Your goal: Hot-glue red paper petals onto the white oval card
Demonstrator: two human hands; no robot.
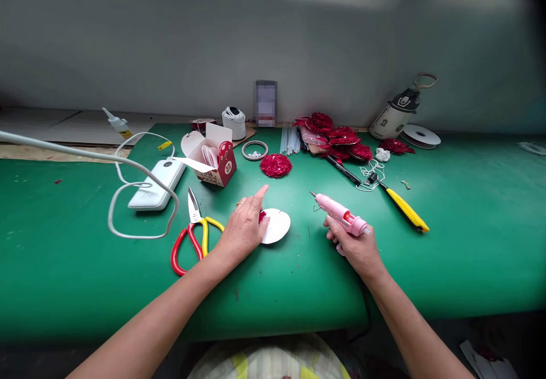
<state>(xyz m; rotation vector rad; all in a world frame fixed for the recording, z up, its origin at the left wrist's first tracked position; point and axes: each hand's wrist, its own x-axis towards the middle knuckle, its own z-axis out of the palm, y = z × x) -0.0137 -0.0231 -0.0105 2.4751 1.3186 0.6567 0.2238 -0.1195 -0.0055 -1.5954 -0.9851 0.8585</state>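
Observation:
My left hand [245, 224] is at a round white disc [278, 226], gripping its left edge with the thumb over it and the index finger stretched forward. A bit of red fabric [261, 216] shows between thumb and index finger; the rest of it is hidden. In my right hand [358, 248] is a pink hot glue gun [341, 213], its metal nozzle pointing left and away from me, apart from the disc. Beyond the disc lies a round red fabric flower [276, 165]. Scissors [197, 225] with red and yellow handles rest by my left forearm.
A white power bank [157, 184] with a looping cable lies left, beside a red and white box [213, 160]. Behind are a tape roll [255, 150], glue sticks [290, 141] and red flowers [336, 137]. A black marker [343, 171] and yellow cutter [405, 208] lie right.

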